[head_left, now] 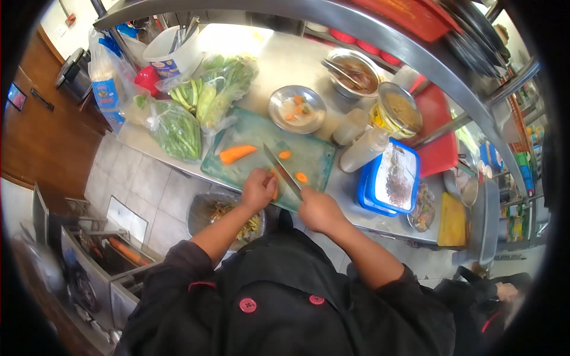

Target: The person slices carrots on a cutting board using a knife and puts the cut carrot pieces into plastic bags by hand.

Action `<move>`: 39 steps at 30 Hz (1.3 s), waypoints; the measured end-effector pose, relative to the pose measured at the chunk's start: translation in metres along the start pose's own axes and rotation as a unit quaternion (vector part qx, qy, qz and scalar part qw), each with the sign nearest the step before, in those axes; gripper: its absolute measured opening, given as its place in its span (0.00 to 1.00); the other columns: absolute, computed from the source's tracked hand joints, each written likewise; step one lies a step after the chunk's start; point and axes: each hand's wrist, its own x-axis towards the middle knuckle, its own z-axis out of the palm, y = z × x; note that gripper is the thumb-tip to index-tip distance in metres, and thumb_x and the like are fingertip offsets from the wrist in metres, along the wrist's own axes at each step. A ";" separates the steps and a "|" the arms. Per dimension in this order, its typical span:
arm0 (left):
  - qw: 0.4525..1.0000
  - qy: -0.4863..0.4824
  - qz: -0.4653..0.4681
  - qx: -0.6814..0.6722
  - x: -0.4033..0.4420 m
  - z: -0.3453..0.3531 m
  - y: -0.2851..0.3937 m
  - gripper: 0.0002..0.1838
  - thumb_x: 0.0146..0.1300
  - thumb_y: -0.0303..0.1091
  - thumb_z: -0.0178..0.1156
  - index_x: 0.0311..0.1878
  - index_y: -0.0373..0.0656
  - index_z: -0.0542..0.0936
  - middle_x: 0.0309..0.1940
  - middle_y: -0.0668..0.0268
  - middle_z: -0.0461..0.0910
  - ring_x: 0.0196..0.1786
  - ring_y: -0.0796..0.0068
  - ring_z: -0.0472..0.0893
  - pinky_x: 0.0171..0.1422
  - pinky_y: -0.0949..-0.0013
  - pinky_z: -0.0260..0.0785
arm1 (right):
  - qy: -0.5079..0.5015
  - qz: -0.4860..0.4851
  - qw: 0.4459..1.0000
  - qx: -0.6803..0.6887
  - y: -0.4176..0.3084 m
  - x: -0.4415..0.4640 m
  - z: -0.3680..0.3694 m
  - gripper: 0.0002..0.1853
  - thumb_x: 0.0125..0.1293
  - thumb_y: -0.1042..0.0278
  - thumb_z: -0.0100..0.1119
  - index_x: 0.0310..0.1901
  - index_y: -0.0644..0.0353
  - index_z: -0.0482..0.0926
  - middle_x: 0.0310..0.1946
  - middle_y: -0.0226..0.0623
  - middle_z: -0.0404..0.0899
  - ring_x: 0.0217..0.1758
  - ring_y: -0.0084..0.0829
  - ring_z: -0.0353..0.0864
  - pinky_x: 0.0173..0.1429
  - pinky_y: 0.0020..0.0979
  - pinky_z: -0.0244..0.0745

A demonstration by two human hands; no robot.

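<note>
Across the upper half of the head view runs a pale metal table [255,89], with a green cutting board [236,127] at the centre of the frame, along the table's lower edge. Near the board's lower edge, the left hand [259,190] has its fingers bunched on a small carrot piece [274,188]; the right hand's [320,209] fingers are clamped round the handle of a kitchen knife [281,168], its blade slanting to the upper left, just beside the left fingers. A larger carrot [237,154] lies left of the blade, round slices [301,177] right of it. If the small piece rolled, the blade could slip sideways and nick an untucked fingertip.
</note>
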 end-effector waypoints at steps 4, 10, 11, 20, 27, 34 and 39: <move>1.000 -0.004 -0.012 -0.002 0.000 -0.001 0.006 0.06 0.62 0.31 0.66 0.37 0.38 0.81 0.32 0.57 0.76 0.29 0.63 0.79 0.34 0.64 0.73 | -0.052 0.034 0.998 -0.028 -0.009 -0.020 -0.008 0.11 0.62 0.74 0.48 0.44 0.69 0.73 0.34 0.63 0.82 0.41 0.60 0.83 0.49 0.55 0.75; 1.000 -0.019 -0.013 0.010 0.003 -0.005 0.009 0.06 0.61 0.30 0.66 0.36 0.38 0.81 0.33 0.56 0.76 0.32 0.59 0.79 0.37 0.62 0.73 | -0.072 0.046 0.996 -0.024 -0.020 -0.017 -0.016 0.12 0.63 0.73 0.48 0.45 0.69 0.73 0.34 0.63 0.82 0.40 0.61 0.83 0.48 0.55 0.76; 1.000 -0.021 -0.003 0.020 0.003 -0.006 0.009 0.06 0.61 0.30 0.66 0.35 0.38 0.81 0.33 0.56 0.76 0.33 0.59 0.80 0.37 0.62 0.73 | -0.073 0.046 0.996 -0.024 -0.018 -0.009 -0.009 0.12 0.63 0.73 0.48 0.45 0.69 0.73 0.34 0.63 0.82 0.40 0.61 0.83 0.48 0.55 0.76; 0.999 -0.031 -0.011 0.010 0.003 -0.009 0.015 0.05 0.60 0.29 0.65 0.33 0.39 0.80 0.33 0.56 0.77 0.34 0.56 0.78 0.38 0.59 0.72 | 0.008 -0.015 1.000 -0.002 0.012 0.023 0.014 0.10 0.63 0.72 0.48 0.42 0.69 0.74 0.33 0.60 0.83 0.39 0.60 0.84 0.47 0.55 0.76; 0.999 -0.012 0.025 0.025 0.003 -0.006 0.011 0.04 0.62 0.29 0.64 0.35 0.40 0.80 0.33 0.56 0.77 0.34 0.57 0.79 0.38 0.60 0.73 | -0.048 0.005 0.998 -0.039 -0.005 -0.018 -0.012 0.10 0.62 0.73 0.48 0.43 0.69 0.74 0.32 0.60 0.83 0.38 0.60 0.84 0.46 0.55 0.76; 0.999 -0.033 0.025 0.027 0.004 -0.008 0.015 0.04 0.62 0.30 0.63 0.35 0.41 0.81 0.33 0.56 0.77 0.36 0.51 0.78 0.40 0.56 0.72 | -0.065 0.028 0.997 0.013 0.004 0.013 0.018 0.13 0.62 0.72 0.49 0.47 0.69 0.72 0.35 0.61 0.83 0.42 0.60 0.83 0.50 0.55 0.75; 0.996 -0.030 0.064 0.049 0.003 -0.010 0.019 0.04 0.61 0.29 0.63 0.37 0.39 0.80 0.33 0.56 0.77 0.36 0.55 0.79 0.40 0.58 0.72 | 0.010 -0.019 0.999 0.047 0.022 0.034 0.031 0.13 0.62 0.70 0.50 0.46 0.69 0.73 0.34 0.61 0.82 0.42 0.61 0.83 0.50 0.55 0.75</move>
